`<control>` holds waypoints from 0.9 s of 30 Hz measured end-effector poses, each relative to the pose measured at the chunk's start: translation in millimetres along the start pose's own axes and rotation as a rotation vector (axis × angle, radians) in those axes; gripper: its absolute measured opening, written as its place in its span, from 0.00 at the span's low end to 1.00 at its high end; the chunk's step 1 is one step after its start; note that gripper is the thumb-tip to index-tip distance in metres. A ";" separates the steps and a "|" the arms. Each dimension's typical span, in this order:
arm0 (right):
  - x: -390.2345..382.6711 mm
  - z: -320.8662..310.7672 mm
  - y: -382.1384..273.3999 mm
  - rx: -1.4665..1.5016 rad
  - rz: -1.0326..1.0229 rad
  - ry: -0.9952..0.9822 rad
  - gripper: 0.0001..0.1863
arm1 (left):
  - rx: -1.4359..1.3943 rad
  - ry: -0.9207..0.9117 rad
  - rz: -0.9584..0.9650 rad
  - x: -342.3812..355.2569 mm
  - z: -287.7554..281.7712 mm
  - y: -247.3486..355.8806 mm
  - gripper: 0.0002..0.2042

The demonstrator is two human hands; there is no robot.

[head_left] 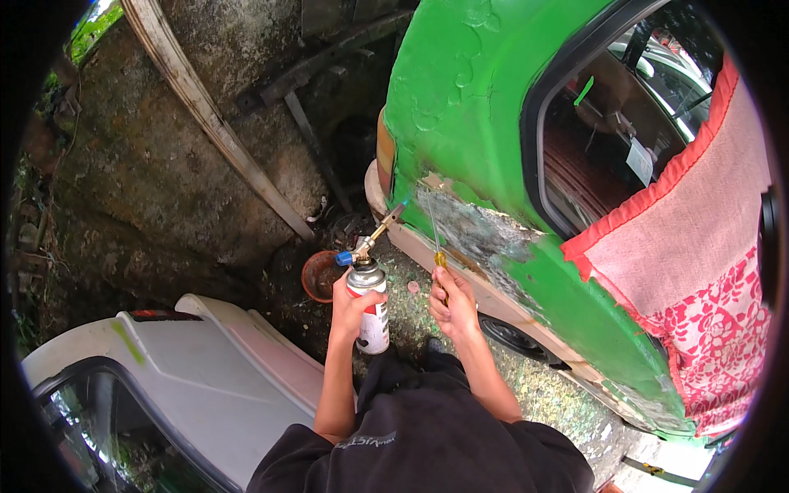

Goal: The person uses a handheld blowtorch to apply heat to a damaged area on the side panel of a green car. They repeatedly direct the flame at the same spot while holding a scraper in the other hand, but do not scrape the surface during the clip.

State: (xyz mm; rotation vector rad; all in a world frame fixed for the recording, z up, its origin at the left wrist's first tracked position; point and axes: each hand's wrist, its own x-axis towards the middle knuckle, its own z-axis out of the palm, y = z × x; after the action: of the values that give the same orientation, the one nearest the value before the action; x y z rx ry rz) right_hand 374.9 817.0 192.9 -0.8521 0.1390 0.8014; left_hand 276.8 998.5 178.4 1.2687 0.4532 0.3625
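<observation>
This looks like a rough car-body repair yard: a green car (pixel 460 107) with a scorched, stripped patch (pixel 477 230) lines the right edge of the speckled ground (pixel 567 407), a pale car (pixel 197 361) its near left corner, a weathered wall (pixel 164 123) beyond, and a gas torch (pixel 371 316) faces the bodywork.

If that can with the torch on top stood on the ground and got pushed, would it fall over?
Probably: the can looks tall and narrow, and its brass torch sticks out to one side. Lying down, its round body might roll.
</observation>
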 end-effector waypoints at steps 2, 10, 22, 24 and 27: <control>3.6 0.3 0.5 0.012 -0.004 -0.026 0.10 | -0.007 -0.017 -0.007 1.6 -1.1 -0.4 0.18; -1.2 -5.5 0.9 0.044 0.001 -0.026 0.10 | -0.006 -0.014 -0.021 -0.8 -2.0 4.6 0.18; 3.0 -9.4 7.0 0.127 0.010 -0.034 0.11 | 0.013 -0.030 -0.026 3.9 0.2 5.0 0.18; 0.4 -11.8 7.2 0.128 0.014 -0.041 0.11 | -0.008 -0.029 -0.038 2.4 -0.5 5.5 0.18; -5.6 -17.5 4.5 0.094 0.012 -0.042 0.11 | -0.022 -0.025 -0.031 -1.0 -1.9 2.7 0.17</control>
State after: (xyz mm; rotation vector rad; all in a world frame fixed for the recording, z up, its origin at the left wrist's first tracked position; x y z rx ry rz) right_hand 371.2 802.9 180.8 -0.7458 0.1440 0.8175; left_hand 275.0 1000.3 180.7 1.2425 0.4463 0.3244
